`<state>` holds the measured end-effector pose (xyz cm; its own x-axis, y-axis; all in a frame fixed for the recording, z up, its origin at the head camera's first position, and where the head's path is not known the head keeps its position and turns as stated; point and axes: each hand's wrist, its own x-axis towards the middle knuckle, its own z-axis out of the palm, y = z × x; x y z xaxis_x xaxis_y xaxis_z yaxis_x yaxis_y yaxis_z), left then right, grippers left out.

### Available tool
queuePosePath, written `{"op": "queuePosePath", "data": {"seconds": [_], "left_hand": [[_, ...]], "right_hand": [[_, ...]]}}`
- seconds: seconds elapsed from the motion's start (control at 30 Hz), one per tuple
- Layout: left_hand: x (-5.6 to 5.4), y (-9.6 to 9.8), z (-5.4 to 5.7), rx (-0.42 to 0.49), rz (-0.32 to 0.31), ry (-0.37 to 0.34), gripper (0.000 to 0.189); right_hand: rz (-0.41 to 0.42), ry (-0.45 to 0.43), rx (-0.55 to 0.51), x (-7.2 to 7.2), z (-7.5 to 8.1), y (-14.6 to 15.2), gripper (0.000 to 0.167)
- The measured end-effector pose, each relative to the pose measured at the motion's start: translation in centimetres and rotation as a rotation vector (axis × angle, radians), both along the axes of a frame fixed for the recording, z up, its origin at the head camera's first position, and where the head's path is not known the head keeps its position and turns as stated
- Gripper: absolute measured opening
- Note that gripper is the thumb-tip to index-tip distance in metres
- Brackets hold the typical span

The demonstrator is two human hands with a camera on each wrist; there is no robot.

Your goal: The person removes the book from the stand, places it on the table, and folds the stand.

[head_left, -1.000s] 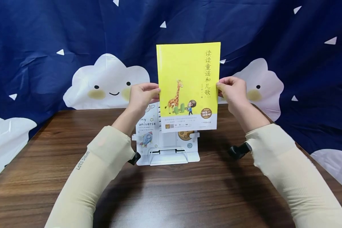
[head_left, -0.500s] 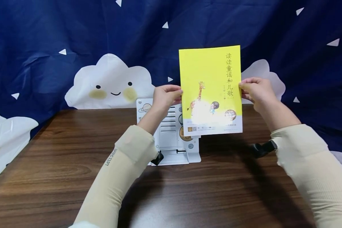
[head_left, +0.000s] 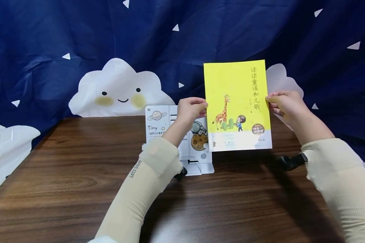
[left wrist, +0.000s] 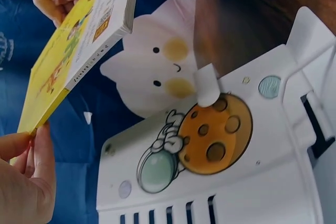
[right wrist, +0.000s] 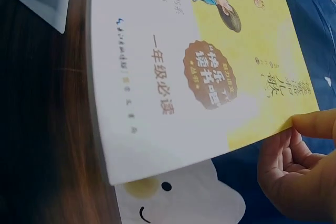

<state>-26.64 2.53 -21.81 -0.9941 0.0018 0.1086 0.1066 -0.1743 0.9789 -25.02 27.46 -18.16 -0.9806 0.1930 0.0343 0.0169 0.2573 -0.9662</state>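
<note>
A yellow children's book (head_left: 235, 84) with a giraffe and a child on its cover is held upright in the air, cover facing me. My left hand (head_left: 191, 110) pinches its left edge, the spine side, between thumb and fingers; the left wrist view shows the spine (left wrist: 86, 69) close up. On the opposite edge my right hand (head_left: 287, 104) pinches the book in the same way. Behind and left of the book stands a white book stand (head_left: 158, 119) printed with a planet, an astronaut and "Tiny universe". My left hand and forearm cover part of it.
The brown wooden table (head_left: 79, 182) carries the stand near its far side. Behind it hangs a dark blue curtain (head_left: 216, 27) with white triangles and smiling clouds (head_left: 118, 84). Black wrist cameras (head_left: 292, 162) jut out below the sleeves.
Both hands have carried the book to the right and slightly down, away from the front of the stand. More of the stand's right side shows. The stand itself stays put.
</note>
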Motion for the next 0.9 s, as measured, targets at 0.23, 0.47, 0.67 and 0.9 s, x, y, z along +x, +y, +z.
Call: {"op": "queuePosePath", "data": {"seconds": [0.23,0.47,0.67,0.9], "left_hand": [[-0.1,1.4,-1.1,0.013,-0.017,-0.001,0.008],[0.0,2.8,-2.3,0.012,-0.026,-0.028,0.007],[0.0,4.5,-3.3,0.016,-0.016,-0.051,0.005],[0.3,6.4,-4.3,0.036,-0.011,-0.086,0.004]], "right_hand": [[-0.023,-0.041,0.097,-0.3,-1.0,1.4,0.027],[-0.026,-0.055,0.148,-0.6,-2.4,3.1,0.027],[-0.052,-0.076,0.114,-0.6,-3.4,4.7,0.021],[-0.016,-0.090,0.139,-0.2,-4.3,6.1,0.012]]}}
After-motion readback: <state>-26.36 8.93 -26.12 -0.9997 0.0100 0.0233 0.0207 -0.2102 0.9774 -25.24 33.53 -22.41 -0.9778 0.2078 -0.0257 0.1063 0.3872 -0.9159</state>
